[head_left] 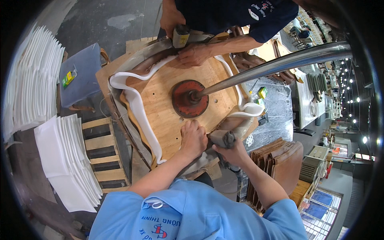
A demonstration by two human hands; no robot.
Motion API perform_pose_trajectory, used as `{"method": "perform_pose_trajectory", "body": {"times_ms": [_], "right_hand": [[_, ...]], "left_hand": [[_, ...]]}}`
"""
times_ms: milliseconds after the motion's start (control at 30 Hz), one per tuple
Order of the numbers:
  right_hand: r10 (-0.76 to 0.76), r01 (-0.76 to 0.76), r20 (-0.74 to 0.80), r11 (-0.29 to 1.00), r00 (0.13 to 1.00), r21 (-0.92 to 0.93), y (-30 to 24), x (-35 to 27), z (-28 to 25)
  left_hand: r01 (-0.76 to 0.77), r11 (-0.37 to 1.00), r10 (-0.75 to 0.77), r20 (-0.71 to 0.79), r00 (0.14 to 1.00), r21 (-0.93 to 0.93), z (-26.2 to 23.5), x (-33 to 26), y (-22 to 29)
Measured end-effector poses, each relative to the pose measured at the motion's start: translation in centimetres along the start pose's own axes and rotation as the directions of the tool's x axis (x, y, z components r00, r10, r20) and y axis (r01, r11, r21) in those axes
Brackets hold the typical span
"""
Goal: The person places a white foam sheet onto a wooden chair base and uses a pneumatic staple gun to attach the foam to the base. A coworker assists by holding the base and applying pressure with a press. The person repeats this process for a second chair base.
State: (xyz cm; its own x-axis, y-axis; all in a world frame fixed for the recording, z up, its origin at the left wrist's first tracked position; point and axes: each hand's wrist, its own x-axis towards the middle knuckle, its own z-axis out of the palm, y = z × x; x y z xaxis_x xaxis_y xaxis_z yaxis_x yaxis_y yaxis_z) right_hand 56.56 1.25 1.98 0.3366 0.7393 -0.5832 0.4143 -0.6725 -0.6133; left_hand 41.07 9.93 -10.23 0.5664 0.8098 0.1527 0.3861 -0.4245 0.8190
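two of us stapling a cover over a round wooden seat board (168,108)

the board lies on the bench (105,76) under a red press disc (188,98) on a steel arm (280,62), white foam (138,108) and grey cover (132,138) wrapped at its rim. our left hand (194,138) presses flat, fingers curled on the near edge; our right hand (232,150) is clenched around a staple gun (222,138) just beside it. we judge a slip could fire into the left fingers, or the cover could pucker. across from us, a co-worker's hand (196,54) presses the far rim. white sheets (68,160) stack at left, brown panels (280,160) at right, workshop lights beyond.
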Motion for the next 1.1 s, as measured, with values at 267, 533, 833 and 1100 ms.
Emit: {"method": "perform_pose_trajectory", "body": {"times_ms": [267, 533, 833, 1100], "right_hand": [[0.061, -0.065, 0.030, 0.986, 0.998, 0.151, -0.8, -0.7, -0.6], [0.035, -0.040, 0.034, 0.990, 0.999, 0.138, -0.1, -1.5, -0.1], [0.092, -0.100, 0.058, 0.980, 0.994, 0.170, -0.5, -1.2, 0.4], [0.036, -0.038, 0.040, 0.998, 0.999, 0.047, -2.0, -0.9, 0.8]], "left_hand": [[0.028, 0.994, -0.013, 0.143, 0.990, -0.104, -2.7, 0.8, -2.4], [0.045, 0.996, -0.052, 0.101, 0.993, 0.071, -2.0, 0.3, 0.2], [0.004, 0.998, -0.008, 0.070, 0.997, 0.066, -1.2, 0.1, -0.2], [-0.007, 0.995, 0.001, 0.062, 0.998, 0.097, -1.0, 0.0, -0.6]]}}
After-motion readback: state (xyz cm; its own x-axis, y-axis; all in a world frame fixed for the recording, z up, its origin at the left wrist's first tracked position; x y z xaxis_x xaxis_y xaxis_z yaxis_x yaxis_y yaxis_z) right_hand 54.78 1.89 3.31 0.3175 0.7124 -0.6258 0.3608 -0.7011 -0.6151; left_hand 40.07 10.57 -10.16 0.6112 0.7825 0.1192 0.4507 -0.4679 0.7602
